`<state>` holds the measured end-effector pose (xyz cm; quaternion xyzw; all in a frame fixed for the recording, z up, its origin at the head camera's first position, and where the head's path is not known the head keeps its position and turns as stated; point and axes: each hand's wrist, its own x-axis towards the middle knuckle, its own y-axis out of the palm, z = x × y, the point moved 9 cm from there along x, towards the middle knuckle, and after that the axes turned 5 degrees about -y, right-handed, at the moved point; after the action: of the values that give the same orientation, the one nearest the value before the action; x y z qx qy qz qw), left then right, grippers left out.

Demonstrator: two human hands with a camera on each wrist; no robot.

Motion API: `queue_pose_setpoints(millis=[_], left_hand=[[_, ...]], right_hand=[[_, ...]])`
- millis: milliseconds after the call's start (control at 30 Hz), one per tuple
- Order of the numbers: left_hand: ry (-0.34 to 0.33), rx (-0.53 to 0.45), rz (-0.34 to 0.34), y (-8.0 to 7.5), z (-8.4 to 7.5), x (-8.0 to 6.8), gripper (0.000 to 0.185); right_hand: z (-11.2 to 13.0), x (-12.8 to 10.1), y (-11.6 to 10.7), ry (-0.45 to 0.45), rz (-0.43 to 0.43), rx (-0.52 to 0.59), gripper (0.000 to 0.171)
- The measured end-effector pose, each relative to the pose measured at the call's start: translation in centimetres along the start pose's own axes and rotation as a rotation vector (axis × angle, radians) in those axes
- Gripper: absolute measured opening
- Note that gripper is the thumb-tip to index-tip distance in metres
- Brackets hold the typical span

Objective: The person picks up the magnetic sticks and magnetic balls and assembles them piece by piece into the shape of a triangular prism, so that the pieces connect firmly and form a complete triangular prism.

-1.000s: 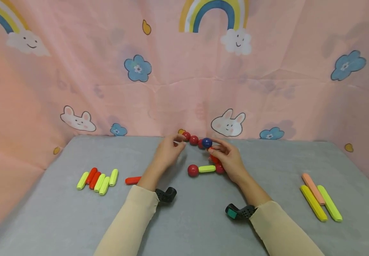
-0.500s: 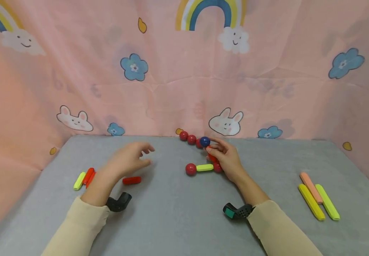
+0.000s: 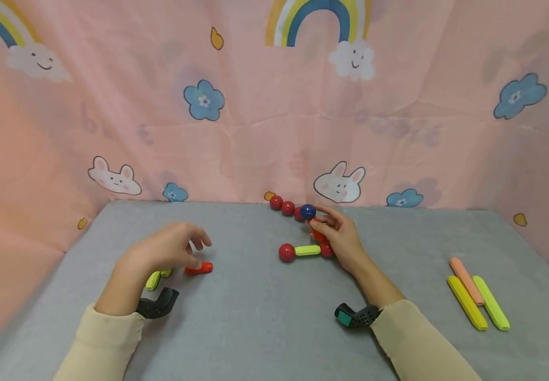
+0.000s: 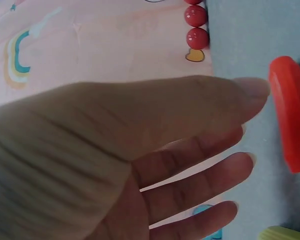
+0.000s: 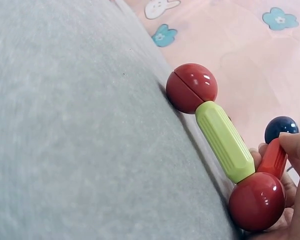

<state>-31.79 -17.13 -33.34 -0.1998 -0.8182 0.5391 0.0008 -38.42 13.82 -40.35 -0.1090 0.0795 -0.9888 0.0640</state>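
On the grey table [image 3: 264, 328] lies a small build: a red ball [image 3: 286, 252], a yellow-green stick [image 3: 308, 250] and a second red ball [image 5: 256, 201]. From that ball a short red stick [image 5: 274, 159] rises to a blue ball [image 3: 307, 212]. My right hand [image 3: 324, 227] pinches this red stick. Two red balls [image 3: 281, 205] sit in a row at the back beside the blue one. My left hand [image 3: 193, 254] hovers with relaxed fingers just left of a loose red stick [image 3: 198, 269], holding nothing.
Short yellow-green sticks [image 3: 152, 280] peek out under my left hand. At the right lie three long sticks: one orange-pink [image 3: 466, 280], one yellow [image 3: 466, 302], one yellow-green [image 3: 491, 302]. A pink printed cloth [image 3: 255, 132] walls in the back and sides.
My left hand has left the row of balls at the back and moved left and nearer, over the short sticks beside the loose red stick. The right hand has stayed put.
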Motion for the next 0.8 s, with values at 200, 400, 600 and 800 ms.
queue_pose_setpoints(millis=[200,400,600,800], left_hand=[[-0.047,-0.023,0.062,1.3,0.5,0.2,0.038],[-0.049,-0.049,0.064,2.5,0.6,0.6,0.02],[-0.044,-0.058,-0.002,2.4,0.1,1.7,0.014],[0.039,-0.082,-0.063,2.3,-2.3,3.4,0.026]], right_hand=[[0.2,-0.2,0.0,-0.016,-0.004,0.022,0.045],[0.3,-0.2,0.0,-0.013,0.0,0.028,0.045],[0.2,-0.1,-0.2,-0.014,-0.005,0.019,0.045],[0.0,-0.2,0.0,-0.002,0.008,0.038,0.045]])
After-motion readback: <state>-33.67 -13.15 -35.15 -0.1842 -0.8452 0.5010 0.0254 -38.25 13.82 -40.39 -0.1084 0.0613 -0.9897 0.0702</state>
